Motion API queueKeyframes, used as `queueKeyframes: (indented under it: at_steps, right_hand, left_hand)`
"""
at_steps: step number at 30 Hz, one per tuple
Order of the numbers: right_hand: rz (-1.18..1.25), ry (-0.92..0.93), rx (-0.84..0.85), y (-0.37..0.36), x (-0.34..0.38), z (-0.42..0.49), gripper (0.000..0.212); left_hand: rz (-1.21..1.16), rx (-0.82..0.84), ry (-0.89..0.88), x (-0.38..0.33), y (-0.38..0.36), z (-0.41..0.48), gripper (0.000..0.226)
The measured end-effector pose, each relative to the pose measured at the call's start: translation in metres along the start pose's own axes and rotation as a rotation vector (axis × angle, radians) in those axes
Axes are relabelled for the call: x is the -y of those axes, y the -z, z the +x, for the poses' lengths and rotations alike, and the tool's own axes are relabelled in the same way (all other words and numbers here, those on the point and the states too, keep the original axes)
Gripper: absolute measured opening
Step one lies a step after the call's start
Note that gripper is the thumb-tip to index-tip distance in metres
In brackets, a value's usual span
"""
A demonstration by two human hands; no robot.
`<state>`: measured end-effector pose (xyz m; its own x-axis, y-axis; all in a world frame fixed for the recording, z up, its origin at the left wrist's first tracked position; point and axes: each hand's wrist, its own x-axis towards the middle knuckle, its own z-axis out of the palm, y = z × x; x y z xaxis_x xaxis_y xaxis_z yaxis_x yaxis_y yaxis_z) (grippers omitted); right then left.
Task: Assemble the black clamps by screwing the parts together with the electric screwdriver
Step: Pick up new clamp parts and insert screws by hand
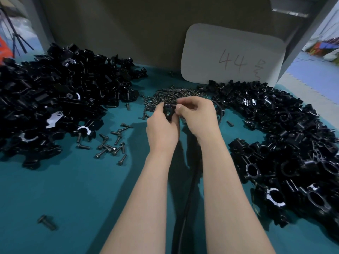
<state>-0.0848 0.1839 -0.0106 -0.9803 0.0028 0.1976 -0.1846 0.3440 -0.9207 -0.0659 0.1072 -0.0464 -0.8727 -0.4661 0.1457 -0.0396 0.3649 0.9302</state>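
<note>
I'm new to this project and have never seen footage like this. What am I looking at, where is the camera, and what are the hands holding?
No machine here: these are a person's two bare hands, filmed by one camera worn on the head, looking down. The left hand and right hand together grip a small black clamp part. On the teal table lie a left pile and a right pile of loose black parts, a heap of screws between them, and a white card marked 44 behind.
</note>
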Motion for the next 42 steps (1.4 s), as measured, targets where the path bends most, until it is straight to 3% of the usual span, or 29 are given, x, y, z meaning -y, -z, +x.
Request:
queueKeyframes:
  at_steps: [9,22,29,33,38,42]
  right_hand:
    - [-0.295,0.136,-0.108,-0.005,0.005,-0.001,0.008]
    - [-0.174,0.173,-0.079,-0.011,0.005,-0.004,0.013]
    - [-0.18,0.073,-0.07,-0.006,-0.001,0.0,0.01]
    - [-0.196,0.086,-0.087,-0.008,0.0,0.001,0.008]
    - [-0.205,0.082,-0.107,-0.008,0.002,0.001,0.007]
    - [-0.303,0.067,-0.12,-0.013,0.0,0.001,0.018]
  left_hand:
    - [0.062,-0.061,-0.039,-0.003,-0.001,-0.003,0.051]
    - [-0.195,-0.022,0.114,-0.007,0.005,0.002,0.044]
    - [-0.119,-0.038,0.081,-0.004,0.004,0.001,0.047]
    - [-0.053,-0.055,0.027,-0.004,0.003,-0.001,0.036]
    - [-0.029,-0.046,0.003,-0.007,0.003,-0.001,0.045]
    - [-0.001,-0.031,-0.007,-0.006,0.002,-0.001,0.046]
